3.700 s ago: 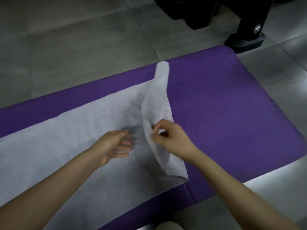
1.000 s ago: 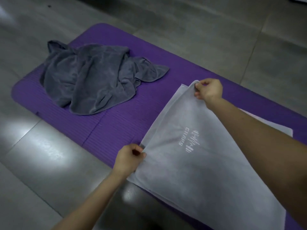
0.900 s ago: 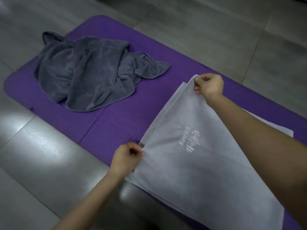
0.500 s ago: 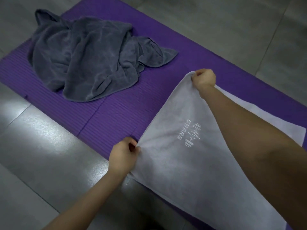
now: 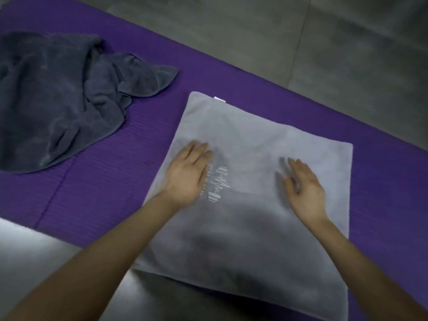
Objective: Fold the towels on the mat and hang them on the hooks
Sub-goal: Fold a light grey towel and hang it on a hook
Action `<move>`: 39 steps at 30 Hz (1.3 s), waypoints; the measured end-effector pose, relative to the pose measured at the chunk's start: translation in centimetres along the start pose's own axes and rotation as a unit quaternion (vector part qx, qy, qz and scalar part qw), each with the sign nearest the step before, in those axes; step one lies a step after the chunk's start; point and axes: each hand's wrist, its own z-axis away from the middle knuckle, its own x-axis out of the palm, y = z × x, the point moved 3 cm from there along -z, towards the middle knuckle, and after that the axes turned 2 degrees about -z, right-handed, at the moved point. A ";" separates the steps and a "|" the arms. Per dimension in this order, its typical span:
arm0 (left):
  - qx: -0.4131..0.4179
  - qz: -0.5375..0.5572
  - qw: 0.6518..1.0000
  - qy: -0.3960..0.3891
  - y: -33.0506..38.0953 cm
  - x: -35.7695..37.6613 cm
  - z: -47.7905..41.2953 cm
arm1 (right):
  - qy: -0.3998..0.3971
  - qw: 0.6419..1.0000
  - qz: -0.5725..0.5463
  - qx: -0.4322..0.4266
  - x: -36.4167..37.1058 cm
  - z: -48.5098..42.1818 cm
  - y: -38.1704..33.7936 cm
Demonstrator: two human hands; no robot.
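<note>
A light grey towel [image 5: 250, 140] with a white logo lies folded flat on the purple mat [image 5: 111, 181], its near edge hanging over the mat onto the floor. My left hand [image 5: 187, 174] rests flat on the towel's left part, fingers straight, partly covering the logo. My right hand [image 5: 303, 184] lies flat on the towel's right part, fingers spread. A dark grey towel [image 5: 58, 96] sits crumpled on the mat to the left. No hooks are in view.
Grey floor tiles [image 5: 301, 42] surround the mat on the far side, and a shiny tile [image 5: 34, 251] lies near the mat's front edge at lower left.
Both hands have let go of the towel corners they pinched and now lie flat on it. The light towel has settled flat, folded over itself.
</note>
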 end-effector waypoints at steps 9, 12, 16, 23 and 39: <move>-0.014 -0.138 0.982 -0.130 0.5 5.0 -6.5 | -0.037 0.984 0.170 0.035 -0.2 6.6 10.9; -0.012 -0.124 0.984 -0.129 0.8 5.0 -6.6 | -0.017 0.986 0.154 0.055 -0.5 7.2 10.9; 0.024 -0.077 0.996 -0.048 2.2 4.0 -4.8 | 0.111 0.973 0.109 0.172 -2.2 11.8 10.9; 0.011 0.073 0.994 0.081 5.6 1.4 3.7 | 0.046 0.922 0.074 0.377 -3.8 17.7 11.5; -0.471 0.565 0.676 -0.051 1.5 -3.7 10.9 | -0.217 0.965 -0.146 0.002 0.1 6.5 -14.3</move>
